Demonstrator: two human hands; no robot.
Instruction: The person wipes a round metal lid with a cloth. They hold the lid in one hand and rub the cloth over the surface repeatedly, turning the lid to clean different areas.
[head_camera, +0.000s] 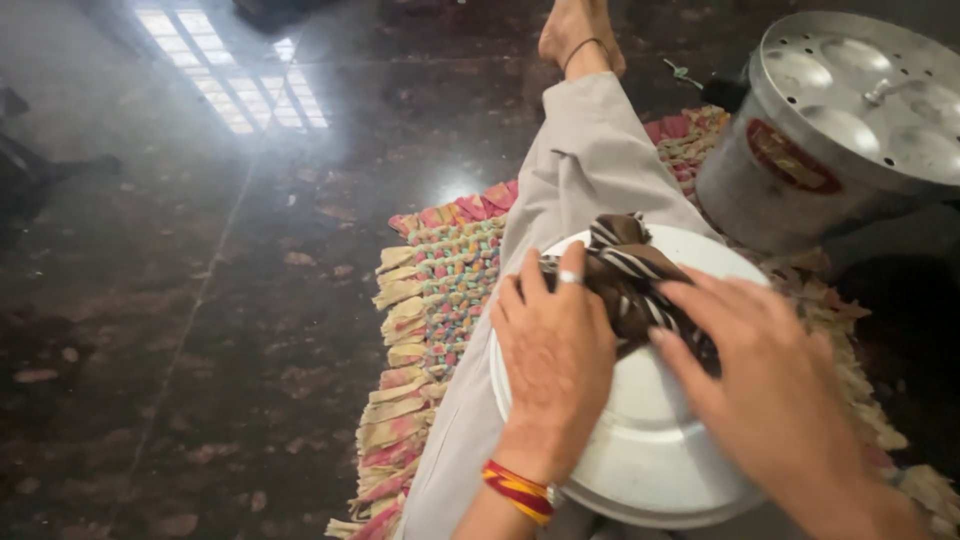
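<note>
A round white metal lid (640, 450) lies across my lap, with a brown-and-white striped cloth (625, 265) bunched on its top. My left hand (555, 350) lies flat on the lid, a ring on one finger and red-yellow bangles at the wrist; its fingertips press the cloth's left side. My right hand (760, 370) reaches in from the lower right, fingers spread over the cloth's right part. Neither hand is closed around the cloth; both press on it. Part of the cloth is hidden under my right fingers.
A big metal pot (760, 190) topped by a steel plate with round hollows (870, 90) stands at the upper right. My leg in pale trousers (590, 150) stretches over a multicoloured woven mat (440, 290) on the dark polished floor (200, 300).
</note>
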